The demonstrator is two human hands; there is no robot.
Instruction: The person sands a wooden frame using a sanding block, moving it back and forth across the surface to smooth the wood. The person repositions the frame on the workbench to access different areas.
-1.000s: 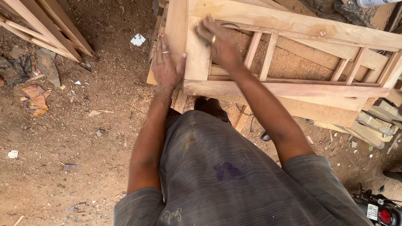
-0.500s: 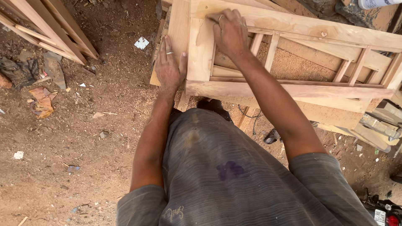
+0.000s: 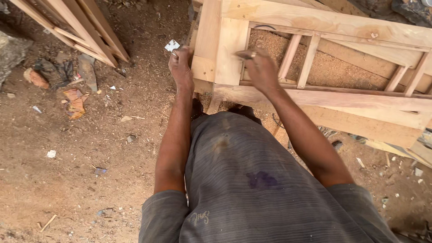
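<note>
Bright, even daylight, soft shadows, slight motion blur, mild edge distortion

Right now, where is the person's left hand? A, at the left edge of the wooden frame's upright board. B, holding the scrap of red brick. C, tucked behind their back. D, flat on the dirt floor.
A: the left hand rests at the outer left edge of the wooden frame, while the right hand lies on the frame's inner panel.

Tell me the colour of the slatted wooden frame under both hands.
Pale yellowish-tan wooden frame, reddish in places; head view.
</note>
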